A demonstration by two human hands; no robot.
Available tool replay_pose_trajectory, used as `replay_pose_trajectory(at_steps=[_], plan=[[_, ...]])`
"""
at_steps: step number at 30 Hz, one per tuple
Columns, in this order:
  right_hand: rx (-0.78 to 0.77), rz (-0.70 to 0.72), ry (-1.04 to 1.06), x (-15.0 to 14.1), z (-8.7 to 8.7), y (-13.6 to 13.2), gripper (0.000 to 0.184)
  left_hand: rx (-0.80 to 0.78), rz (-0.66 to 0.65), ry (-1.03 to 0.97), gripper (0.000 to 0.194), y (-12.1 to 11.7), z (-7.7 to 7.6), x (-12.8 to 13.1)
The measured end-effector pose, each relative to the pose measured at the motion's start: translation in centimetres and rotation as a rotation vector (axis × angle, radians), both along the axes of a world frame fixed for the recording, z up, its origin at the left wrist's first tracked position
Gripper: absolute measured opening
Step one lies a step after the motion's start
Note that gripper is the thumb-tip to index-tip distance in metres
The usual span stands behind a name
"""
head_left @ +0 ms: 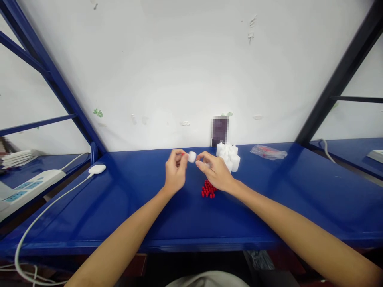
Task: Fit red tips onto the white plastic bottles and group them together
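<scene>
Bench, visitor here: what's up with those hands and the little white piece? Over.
Left hand: pinching small white piece, blurred. Right hand: beside it, contact unclear. Red pieces on table, partly hidden by right hand.

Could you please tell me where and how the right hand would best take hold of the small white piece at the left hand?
The small white piece is probably best pinched by its exposed end, from the right: that end juts out beyond the left hand, facing the right hand.
</scene>
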State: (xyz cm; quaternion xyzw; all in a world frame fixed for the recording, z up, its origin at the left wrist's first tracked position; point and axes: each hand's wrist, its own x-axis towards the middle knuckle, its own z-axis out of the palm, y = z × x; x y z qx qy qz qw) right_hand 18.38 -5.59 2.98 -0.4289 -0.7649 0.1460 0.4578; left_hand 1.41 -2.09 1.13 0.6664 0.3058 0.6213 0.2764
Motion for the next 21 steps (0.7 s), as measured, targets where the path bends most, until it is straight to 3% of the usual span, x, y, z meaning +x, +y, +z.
replay_pose_trajectory(at_steps=[3,7,12,17,21], plan=[[0.021,-0.078,0.046,-0.1,0.0,-0.1,0.03,-0.032,0.146,-0.088,0.028,2.3,0.5,-1.9],[0.067,-0.107,0.091,0.0,-0.1,-0.5,0.024,-0.076,0.309,0.091,0.025,4.5,0.2,-4.1],[0.112,-0.05,0.063,0.4,-0.2,-0.7,0.024,-0.119,0.357,0.354,0.027,5.1,-0.8,-4.9],[0.098,-0.054,-0.023,0.1,-0.3,-0.6,0.022,-0.232,0.314,0.728,0.021,5.3,-1.4,-5.0],[0.092,-0.069,-0.04,0.0,-0.3,-0.6,0.02,-0.271,0.335,0.779,0.024,5.2,-1.6,-4.9]])
